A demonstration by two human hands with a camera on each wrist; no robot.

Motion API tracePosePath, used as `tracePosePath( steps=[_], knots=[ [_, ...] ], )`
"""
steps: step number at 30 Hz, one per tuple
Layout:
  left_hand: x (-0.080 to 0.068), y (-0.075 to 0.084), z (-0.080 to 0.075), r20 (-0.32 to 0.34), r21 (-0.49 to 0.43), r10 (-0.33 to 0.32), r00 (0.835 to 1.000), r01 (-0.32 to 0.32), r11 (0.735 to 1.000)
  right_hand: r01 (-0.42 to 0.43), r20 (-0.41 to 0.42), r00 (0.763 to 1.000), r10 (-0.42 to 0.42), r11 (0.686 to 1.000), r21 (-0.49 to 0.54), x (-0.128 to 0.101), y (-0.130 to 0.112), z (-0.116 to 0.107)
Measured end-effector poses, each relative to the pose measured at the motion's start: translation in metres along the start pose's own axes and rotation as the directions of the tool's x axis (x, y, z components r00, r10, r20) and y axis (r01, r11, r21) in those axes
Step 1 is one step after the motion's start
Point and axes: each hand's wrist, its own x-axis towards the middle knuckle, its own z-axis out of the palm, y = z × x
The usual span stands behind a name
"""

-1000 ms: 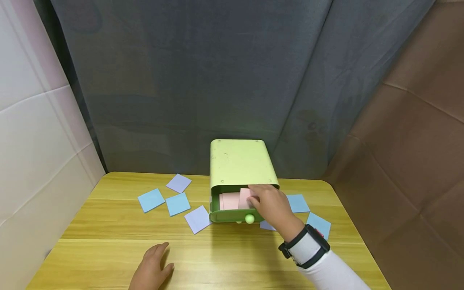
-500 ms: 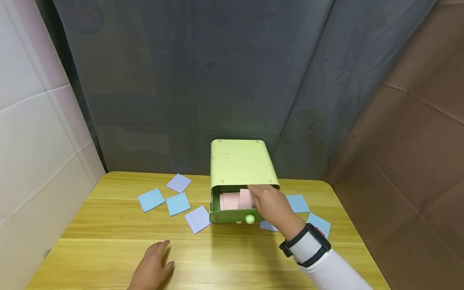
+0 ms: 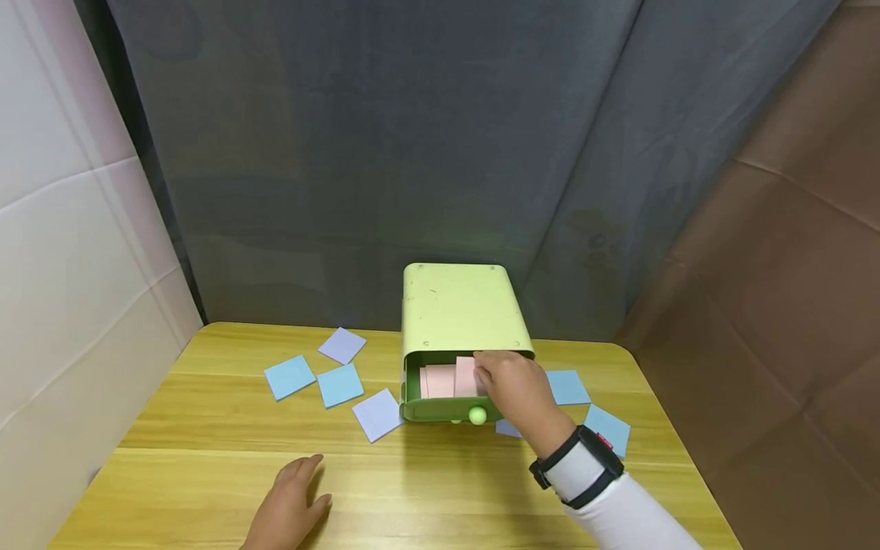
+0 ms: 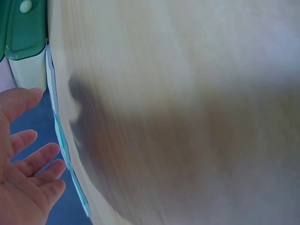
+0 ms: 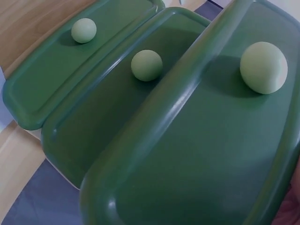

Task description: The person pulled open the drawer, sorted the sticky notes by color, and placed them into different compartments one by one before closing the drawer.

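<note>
A light green cabinet (image 3: 464,305) stands at the back of the table, its top drawer (image 3: 429,411) pulled out. Inside that drawer lie pink paper squares (image 3: 440,380). My right hand (image 3: 519,389) reaches over the drawer's right side and pinches one pink paper square (image 3: 464,376); its fingertips are partly hidden. In the right wrist view, three dark green drawer fronts with round knobs (image 5: 264,68) fill the picture, the top one jutting out. My left hand (image 3: 287,504) stays low over the table's front left, fingers spread and holding nothing.
Blue squares (image 3: 290,377) and purple squares (image 3: 377,415) lie left of the cabinet. More blue squares (image 3: 608,428) lie on the right, with a purple one (image 3: 507,428) partly under my right arm. A grey curtain (image 3: 385,168) hangs behind the wooden table (image 3: 385,489).
My right hand stays at the drawer, its fingers shifting slightly on the pink paper square, which bends and straightens. My left hand holds still; the head view shifts a little.
</note>
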Motion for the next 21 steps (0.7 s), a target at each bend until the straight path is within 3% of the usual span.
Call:
tracePosePath(
  steps=[6,9,21],
  knots=[
    [0.0003,0.0018,-0.0016,0.004,-0.006,-0.004,1.000,0.004,1.000,-0.067,0.072,0.995,0.072,0.996,-0.057,0.0020,-0.0043,-0.0026],
    [0.0005,0.0029,-0.0024,0.005,-0.005,-0.004,1.000,0.004,1.000,-0.082,0.065,0.994,0.088,0.993,-0.087,0.0013,-0.0035,-0.0031],
    [0.0011,0.0036,-0.0025,-0.016,0.004,0.014,1.000,-0.014,1.000,-0.120,0.057,0.991,0.121,0.993,-0.023,-0.0036,0.0051,-0.0055]
  ],
)
